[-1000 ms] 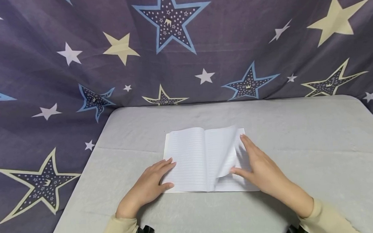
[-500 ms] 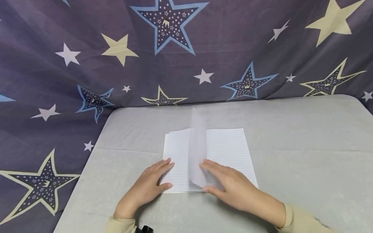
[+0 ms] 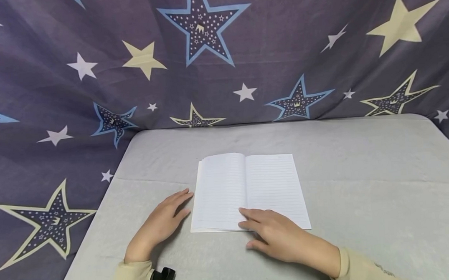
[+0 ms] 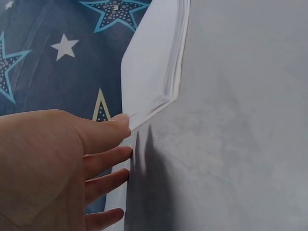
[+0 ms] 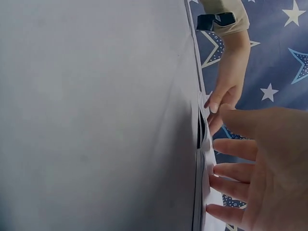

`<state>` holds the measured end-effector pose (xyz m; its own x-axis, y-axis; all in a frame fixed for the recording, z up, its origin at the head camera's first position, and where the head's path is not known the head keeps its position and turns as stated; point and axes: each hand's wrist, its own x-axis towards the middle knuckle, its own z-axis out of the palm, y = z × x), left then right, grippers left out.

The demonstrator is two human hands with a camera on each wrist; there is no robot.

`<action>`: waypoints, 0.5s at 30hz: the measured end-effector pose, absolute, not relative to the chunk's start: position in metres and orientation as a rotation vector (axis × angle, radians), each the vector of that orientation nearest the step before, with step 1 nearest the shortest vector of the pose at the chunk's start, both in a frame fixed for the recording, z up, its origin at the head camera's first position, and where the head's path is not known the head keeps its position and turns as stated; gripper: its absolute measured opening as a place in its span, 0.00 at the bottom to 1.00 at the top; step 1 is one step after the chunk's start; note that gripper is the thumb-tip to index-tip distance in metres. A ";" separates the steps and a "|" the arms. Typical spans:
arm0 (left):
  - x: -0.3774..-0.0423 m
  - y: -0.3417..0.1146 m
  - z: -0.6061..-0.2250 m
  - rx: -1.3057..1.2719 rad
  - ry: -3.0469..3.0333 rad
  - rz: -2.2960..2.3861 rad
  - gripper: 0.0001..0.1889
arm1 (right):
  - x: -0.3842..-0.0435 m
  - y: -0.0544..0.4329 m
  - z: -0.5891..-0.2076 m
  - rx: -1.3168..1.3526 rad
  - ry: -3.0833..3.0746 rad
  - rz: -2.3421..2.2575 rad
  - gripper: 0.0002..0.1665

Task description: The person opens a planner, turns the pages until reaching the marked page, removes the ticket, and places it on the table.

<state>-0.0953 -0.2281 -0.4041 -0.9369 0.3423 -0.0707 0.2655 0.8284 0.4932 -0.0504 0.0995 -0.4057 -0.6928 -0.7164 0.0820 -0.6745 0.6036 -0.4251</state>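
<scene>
A lined notebook [image 3: 219, 190] lies spread flat on the grey-covered table, its pages blank apart from the ruling. My left hand [image 3: 162, 220] is just off the notebook's left edge, fingers extended and holding nothing. The left wrist view shows that hand's fingers [image 4: 108, 185] close beside the notebook's page stack [image 4: 154, 57]. Across the lower middle of the notebook reaches my right hand [image 3: 275, 234], its loosely straight fingertips over the page near the spine and its thumb beyond the bottom edge. In the right wrist view the right hand's fingers [image 5: 231, 173] are spread along the notebook's edge.
The grey cloth-covered table [image 3: 362, 192] stretches around the notebook on all sides. A dark curtain [image 3: 222, 81] printed with stars hangs behind the table's back edge and along its left side. A black strap camera [image 3: 163, 276] sits on the left wrist.
A page lifted on the right has been carried over the spine by my right hand and now lies on the left side. My left hand has drawn off the notebook toward the left.
</scene>
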 end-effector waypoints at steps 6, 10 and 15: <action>-0.093 -0.216 -0.401 0.523 2.858 0.780 0.26 | -0.049 0.099 -0.409 -1.229 2.715 -0.600 0.28; -0.091 -0.200 -0.405 0.619 2.834 0.733 0.31 | -0.050 0.101 -0.408 -1.247 2.694 -0.608 0.28; -0.089 -0.187 -0.410 0.675 2.799 0.640 0.35 | -0.055 0.110 -0.407 -1.274 2.675 -0.704 0.27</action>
